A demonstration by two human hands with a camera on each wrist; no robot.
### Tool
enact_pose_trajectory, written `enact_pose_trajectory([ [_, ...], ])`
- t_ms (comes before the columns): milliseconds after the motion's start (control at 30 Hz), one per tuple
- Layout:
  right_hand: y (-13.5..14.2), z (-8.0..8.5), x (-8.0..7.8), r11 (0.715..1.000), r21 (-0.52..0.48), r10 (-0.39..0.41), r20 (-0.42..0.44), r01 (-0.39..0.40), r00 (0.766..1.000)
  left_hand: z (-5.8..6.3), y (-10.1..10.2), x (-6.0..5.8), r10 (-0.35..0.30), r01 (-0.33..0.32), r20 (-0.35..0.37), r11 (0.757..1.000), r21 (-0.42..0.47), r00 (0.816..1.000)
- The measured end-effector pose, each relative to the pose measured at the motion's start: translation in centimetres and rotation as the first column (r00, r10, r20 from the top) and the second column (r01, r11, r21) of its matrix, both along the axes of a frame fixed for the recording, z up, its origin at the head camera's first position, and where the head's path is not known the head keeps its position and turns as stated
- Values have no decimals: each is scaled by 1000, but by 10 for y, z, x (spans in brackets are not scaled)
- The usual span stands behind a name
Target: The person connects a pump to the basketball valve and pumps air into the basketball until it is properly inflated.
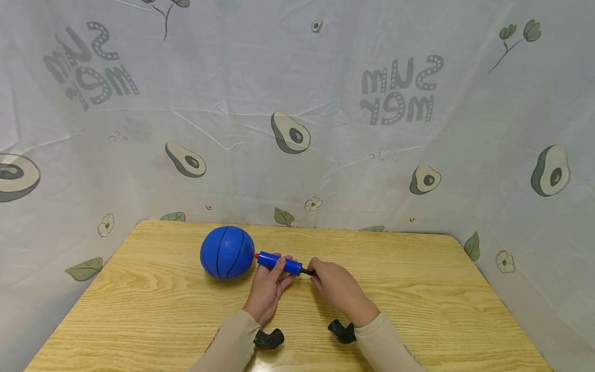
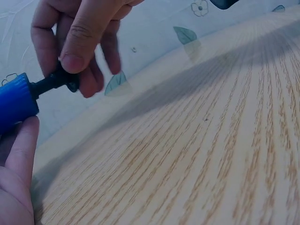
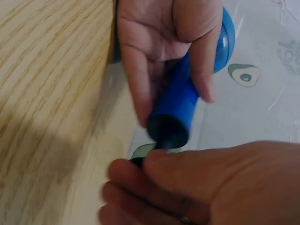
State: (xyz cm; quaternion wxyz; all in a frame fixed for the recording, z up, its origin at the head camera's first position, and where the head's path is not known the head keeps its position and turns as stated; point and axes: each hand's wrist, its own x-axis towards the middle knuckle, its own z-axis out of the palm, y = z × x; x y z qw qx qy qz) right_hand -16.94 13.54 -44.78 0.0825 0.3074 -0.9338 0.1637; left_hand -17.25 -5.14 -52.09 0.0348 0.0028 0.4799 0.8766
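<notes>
A blue ball (image 1: 222, 253) with black seams sits on the left part of the wooden table. Against its right side is the red tip (image 1: 256, 256) of a blue hand pump (image 1: 292, 266). My left hand (image 1: 269, 289) grips the pump's barrel, thumb across the top, as the right wrist view also shows. Out of the barrel's right end comes a short length of black rod. My right hand (image 1: 338, 287) pinches the black pump handle (image 2: 70, 78) between thumb and fingers. Part of the handle is hidden behind those fingers.
The wooden table (image 1: 441, 289) has its far edge close to a pale curtain (image 1: 344, 155) printed with avocados. Black wrist devices (image 1: 268, 339) stick out beside both sleeves, low over the table.
</notes>
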Motion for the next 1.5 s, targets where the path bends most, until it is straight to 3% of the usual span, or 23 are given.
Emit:
enact_pose_trajectory([
  [167,-1,3,4,996,-29,-81,128,85,988,1,0,1,1,-1,4,1000,13,1000],
  [333,5,4,4,980,-18,-187,274,200,943,1,-1,2,8,-8,8,999,32,1000],
  [500,17,8,5,960,27,-272,339,280,901,0,0,2,4,-5,16,999,43,1000],
  [700,25,12,5,940,89,-337,365,328,868,-1,-1,3,12,-13,30,999,44,999],
  [800,26,12,4,942,107,-336,348,319,875,-1,-1,2,17,-19,28,999,50,999],
  [967,22,12,2,956,101,-293,260,276,920,-2,-1,0,23,-24,9,999,46,1000],
  [1200,13,5,0,985,51,-169,149,163,974,-2,-1,0,29,-29,2,999,30,1000],
  [1500,0,1,-5,1000,10,-19,6,19,1000,0,0,-2,13,-13,3,1000,4,1000],
])
